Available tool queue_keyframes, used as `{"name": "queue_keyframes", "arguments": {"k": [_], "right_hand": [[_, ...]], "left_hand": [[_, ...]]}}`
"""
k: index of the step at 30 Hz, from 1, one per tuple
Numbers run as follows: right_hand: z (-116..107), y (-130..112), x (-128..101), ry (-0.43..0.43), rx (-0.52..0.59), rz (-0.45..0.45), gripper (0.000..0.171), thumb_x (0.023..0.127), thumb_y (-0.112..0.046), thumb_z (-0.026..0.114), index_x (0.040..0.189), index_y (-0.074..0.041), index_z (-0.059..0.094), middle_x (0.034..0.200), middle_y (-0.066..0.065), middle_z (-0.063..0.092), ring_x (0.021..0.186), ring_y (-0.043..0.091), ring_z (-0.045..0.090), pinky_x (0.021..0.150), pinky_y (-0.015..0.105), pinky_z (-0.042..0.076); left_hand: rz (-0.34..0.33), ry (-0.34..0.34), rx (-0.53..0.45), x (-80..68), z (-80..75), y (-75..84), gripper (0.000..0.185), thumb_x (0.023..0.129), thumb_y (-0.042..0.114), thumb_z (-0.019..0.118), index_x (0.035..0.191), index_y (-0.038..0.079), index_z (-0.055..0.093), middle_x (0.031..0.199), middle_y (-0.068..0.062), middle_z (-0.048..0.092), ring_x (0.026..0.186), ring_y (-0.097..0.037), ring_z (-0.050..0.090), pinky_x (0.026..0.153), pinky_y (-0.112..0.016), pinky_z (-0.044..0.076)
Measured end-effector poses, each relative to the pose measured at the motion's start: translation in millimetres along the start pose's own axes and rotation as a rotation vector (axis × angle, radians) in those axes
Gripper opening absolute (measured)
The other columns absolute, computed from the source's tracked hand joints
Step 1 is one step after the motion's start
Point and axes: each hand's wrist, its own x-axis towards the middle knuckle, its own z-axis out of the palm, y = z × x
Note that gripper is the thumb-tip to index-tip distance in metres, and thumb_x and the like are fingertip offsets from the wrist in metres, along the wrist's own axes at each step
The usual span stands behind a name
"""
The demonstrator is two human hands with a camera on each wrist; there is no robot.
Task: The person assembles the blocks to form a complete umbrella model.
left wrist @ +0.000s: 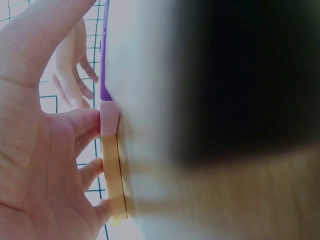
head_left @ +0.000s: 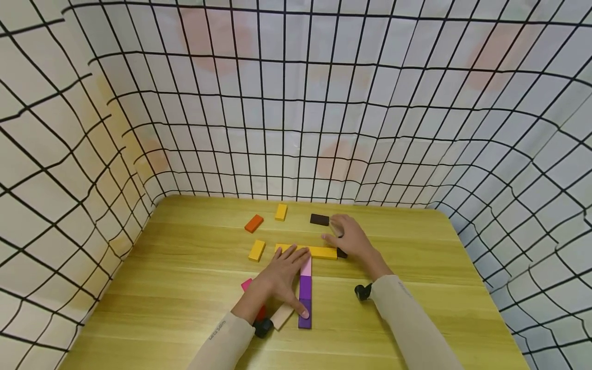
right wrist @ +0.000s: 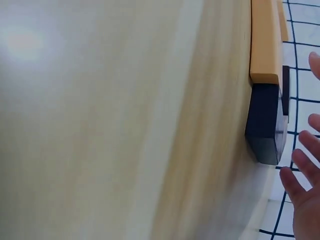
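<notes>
Our left hand (head_left: 277,277) lies spread flat over the pink and purple wooden blocks (head_left: 305,293) mid-surface, fingertips at the long yellow wooden bar (head_left: 319,252), our right hand (head_left: 351,237) relaxed open beside its dark end block (head_left: 341,253); a careless nudge could, we judge, skew the row.
</notes>
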Motion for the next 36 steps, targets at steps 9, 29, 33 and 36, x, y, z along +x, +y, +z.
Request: {"name": "queue_keyframes", "arguments": {"k": [9, 29, 33, 36], "right_hand": [[10, 8, 20, 0.045, 0.039, 0.037, 0.052, 0.091, -0.036, 0.066, 0.136, -0.011, 0.054, 0.139, 0.013, 0.053, 0.130, 0.036, 0.046, 0.109, 0.055, 0.037], [21, -2, 38, 0.070, -0.019, 0.067, 0.031, 0.097, -0.023, 0.060, 0.125, -0.011, 0.062, 0.125, 0.011, 0.062, 0.117, 0.033, 0.057, 0.101, 0.050, 0.046], [17, -5, 40, 0.078, 0.014, 0.060, 0.028, 0.098, -0.021, 0.059, 0.123, -0.010, 0.063, 0.128, 0.012, 0.062, 0.119, 0.035, 0.057, 0.100, 0.051, 0.048], [16, -5, 42, 0.079, 0.017, 0.059, 0.026, 0.098, -0.020, 0.059, 0.122, -0.012, 0.063, 0.129, 0.011, 0.062, 0.120, 0.035, 0.057, 0.100, 0.051, 0.048]], "left_hand": [[0.018, 0.015, -0.001, -2.9, 1.1, 1.7, 0.146, 0.043, 0.093, 0.064, 0.158, 0.022, 0.010, 0.165, 0.005, 0.008, 0.152, -0.028, 0.005, 0.121, -0.058, 0.007], [0.009, 0.025, 0.000, -2.8, 1.7, 0.7, 0.147, 0.041, 0.094, 0.063, 0.158, 0.023, 0.009, 0.165, 0.007, 0.007, 0.153, -0.027, 0.004, 0.121, -0.057, 0.006], [0.014, 0.027, -0.002, -2.6, 1.8, -0.1, 0.147, 0.042, 0.094, 0.063, 0.158, 0.023, 0.009, 0.165, 0.007, 0.007, 0.153, -0.027, 0.004, 0.121, -0.057, 0.006], [0.019, 0.031, -0.007, -2.7, 1.7, -0.8, 0.146, 0.042, 0.094, 0.064, 0.158, 0.023, 0.009, 0.165, 0.006, 0.007, 0.152, -0.027, 0.005, 0.121, -0.057, 0.006]]}}
